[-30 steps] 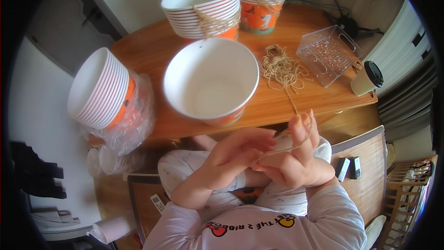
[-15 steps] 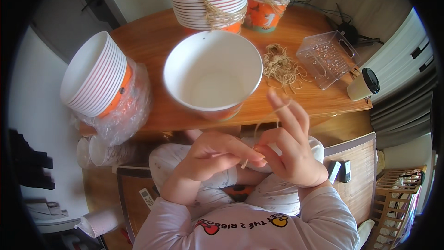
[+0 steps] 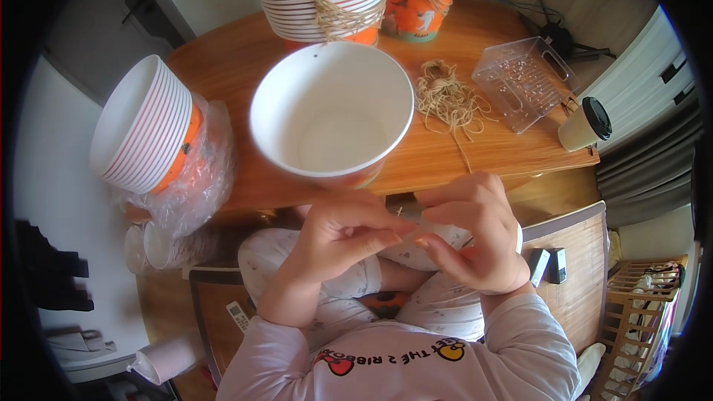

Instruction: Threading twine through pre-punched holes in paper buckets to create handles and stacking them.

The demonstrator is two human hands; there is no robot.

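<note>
My left hand (image 3: 343, 236) is closed in a pinch above my lap, thumb against fingers, and a short end of thin tan cord (image 3: 399, 212) sticks up at its fingertips. My right hand (image 3: 479, 234) faces it a little to the right, thumb and fingers apart, with nothing visible between them. Beyond both hands, a large white paper bucket (image 3: 330, 115) stands at the table's near edge with its mouth up. Right of the bucket lies a loose heap of tan cord (image 3: 449, 96), from which one strand runs toward the near edge, by my right hand.
Nested buckets wound with cord (image 3: 319, 4) stand at the back, beside another stack (image 3: 412, 11). A stack partly in clear plastic (image 3: 148, 122) leans at the left. On the right are a clear basket of small beads (image 3: 520, 85) and a lidded cup (image 3: 583, 126).
My right hand has opened and its raised fingers have come down. The cord loop over them no longer shows. The hands have drawn slightly apart, and the view has shifted a little.
</note>
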